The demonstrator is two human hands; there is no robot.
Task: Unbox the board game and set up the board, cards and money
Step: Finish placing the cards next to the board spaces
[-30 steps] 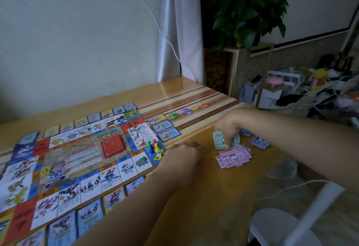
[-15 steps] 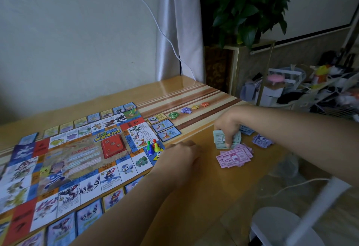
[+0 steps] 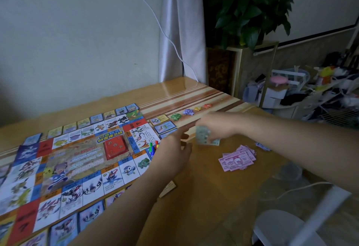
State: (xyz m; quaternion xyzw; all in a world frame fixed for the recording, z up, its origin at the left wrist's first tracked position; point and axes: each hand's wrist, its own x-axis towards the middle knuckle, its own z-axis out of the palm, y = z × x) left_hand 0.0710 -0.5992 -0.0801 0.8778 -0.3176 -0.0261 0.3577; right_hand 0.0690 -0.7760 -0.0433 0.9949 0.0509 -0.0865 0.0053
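Note:
The colourful game board (image 3: 73, 168) lies flat on the wooden table (image 3: 194, 197), with a red card deck (image 3: 115, 147) at its centre and small pawns (image 3: 153, 145) near its right edge. Property cards (image 3: 163, 124) line its borders. My right hand (image 3: 215, 126) is shut on a stack of green banknotes (image 3: 203, 136), lifted a little off the table. A pile of pink banknotes (image 3: 238, 160) lies just right of it, and purple notes (image 3: 262, 146) peek out behind my right forearm. My left hand (image 3: 174, 154) hovers with fingers apart, just left of the green stack.
Several small coloured star tokens (image 3: 187, 112) sit in a row on the striped strip. A potted plant (image 3: 250, 6) stands on a stand past the table's far corner. Cluttered shelves (image 3: 320, 94) are at right. A white chair (image 3: 291, 226) is below the table edge.
My right hand has raised the green banknote stack off the table. My left hand has opened and lifted toward the stack.

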